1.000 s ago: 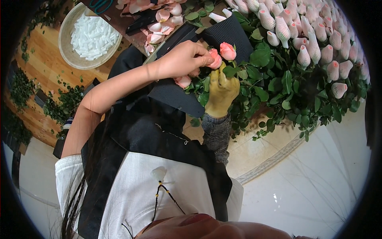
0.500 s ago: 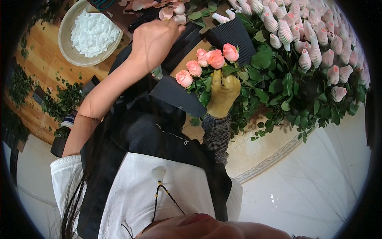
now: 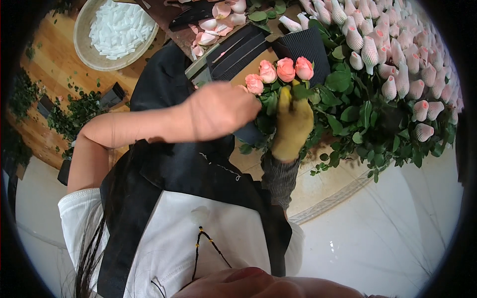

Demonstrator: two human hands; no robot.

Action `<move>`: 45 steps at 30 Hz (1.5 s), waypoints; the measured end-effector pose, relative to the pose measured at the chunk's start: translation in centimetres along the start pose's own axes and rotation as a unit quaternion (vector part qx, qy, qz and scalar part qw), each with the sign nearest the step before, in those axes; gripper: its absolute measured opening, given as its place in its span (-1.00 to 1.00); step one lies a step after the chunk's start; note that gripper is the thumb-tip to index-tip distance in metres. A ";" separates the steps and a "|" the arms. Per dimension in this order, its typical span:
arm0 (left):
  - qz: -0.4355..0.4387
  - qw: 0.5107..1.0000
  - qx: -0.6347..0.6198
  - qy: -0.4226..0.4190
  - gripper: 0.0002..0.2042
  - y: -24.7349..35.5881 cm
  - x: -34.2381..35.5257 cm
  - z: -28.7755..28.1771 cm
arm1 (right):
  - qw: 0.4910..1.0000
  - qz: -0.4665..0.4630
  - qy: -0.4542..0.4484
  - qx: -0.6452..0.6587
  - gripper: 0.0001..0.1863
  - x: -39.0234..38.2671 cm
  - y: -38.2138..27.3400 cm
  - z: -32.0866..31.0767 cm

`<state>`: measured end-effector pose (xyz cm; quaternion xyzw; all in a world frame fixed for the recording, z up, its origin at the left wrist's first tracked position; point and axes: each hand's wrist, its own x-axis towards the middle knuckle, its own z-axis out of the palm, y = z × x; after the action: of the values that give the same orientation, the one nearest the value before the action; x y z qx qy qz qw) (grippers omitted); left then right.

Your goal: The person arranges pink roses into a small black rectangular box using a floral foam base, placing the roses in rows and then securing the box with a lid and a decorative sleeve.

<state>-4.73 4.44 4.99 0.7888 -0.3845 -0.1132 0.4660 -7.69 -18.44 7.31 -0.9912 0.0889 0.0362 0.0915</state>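
Note:
My left hand [image 3: 223,110], bare and blurred, is closed just below and left of a row of pink roses [image 3: 285,68]; its fingertips and anything in them are hidden. My right hand [image 3: 292,124], in a yellow glove, grips the leafy rose stems beneath the blooms. Behind the roses stands a dark corrugated wrap [image 3: 308,47], and cardboard [image 3: 251,67] shows beside it. Black strips [image 3: 236,49] lie above my left hand.
A bowl [image 3: 82,32] of white pieces sits upper left on the wooden floor [image 3: 52,49], among leafy cuttings [image 3: 74,114]. Loose petals [image 3: 221,12] lie at the top. A mass of netted rosebuds [image 3: 387,54] on leafy stems fills the right side.
My left hand left the roses, rose toward the petals, then swung down and right to below the blooms. My right hand and the roses shifted slightly right.

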 end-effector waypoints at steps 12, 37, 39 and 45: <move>-0.075 0.992 -0.024 -0.102 -0.79 0.9 -0.4 1.6 | 0.970 -0.130 -0.171 0.109 -0.55 -2.0 0.0 1.9; -0.132 0.986 -0.089 0.039 -0.86 -3.7 2.3 1.0 | 0.975 -0.144 -0.168 0.018 -0.38 -2.3 -0.5 1.4; -0.181 0.978 -0.029 0.097 -0.90 -3.9 2.3 1.1 | 0.976 -0.160 -0.147 0.031 -0.42 -2.5 -0.5 1.4; 0.045 0.995 0.064 0.065 -0.86 -0.7 3.0 0.8 | 0.977 -0.169 -0.118 0.048 -0.54 -2.6 0.4 2.1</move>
<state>-2.81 1.99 4.52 0.8045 -0.3951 -0.0158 0.4431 -10.39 -17.99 5.39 -0.9750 -0.0893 0.1329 0.1539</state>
